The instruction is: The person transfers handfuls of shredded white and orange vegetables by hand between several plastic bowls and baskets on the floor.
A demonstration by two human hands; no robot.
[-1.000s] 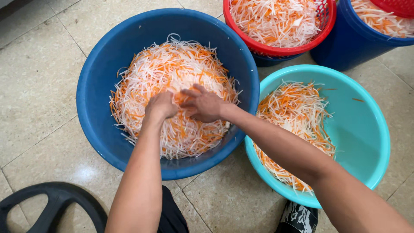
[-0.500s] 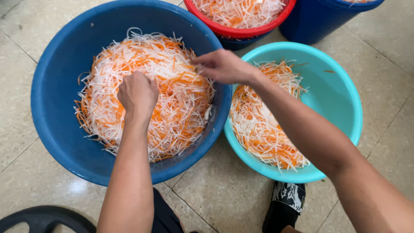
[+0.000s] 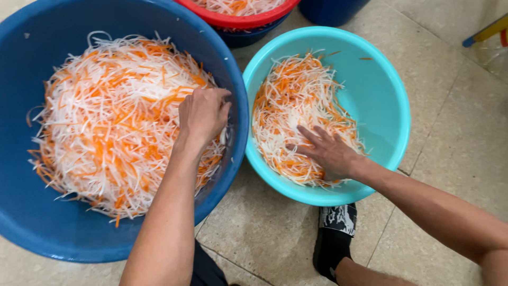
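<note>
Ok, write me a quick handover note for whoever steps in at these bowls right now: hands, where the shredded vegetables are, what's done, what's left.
Left hand: curled into a loose fist on the shredded carrot and white vegetable pile in the big blue basin; whether it grips any shreds is hidden.
Right hand: open, fingers spread flat on the smaller shredded pile in the teal bowl.
Done: some shreds already lie in the teal bowl.
Left: most of the shreds sit in the blue basin.
A red basket of shreds stands behind both.

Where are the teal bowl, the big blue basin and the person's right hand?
Teal bowl (image 3: 389,100): head view, bare inner wall.
Big blue basin (image 3: 53,32): head view, bare inner wall.
Right hand (image 3: 330,153): head view, back of hand.
</note>
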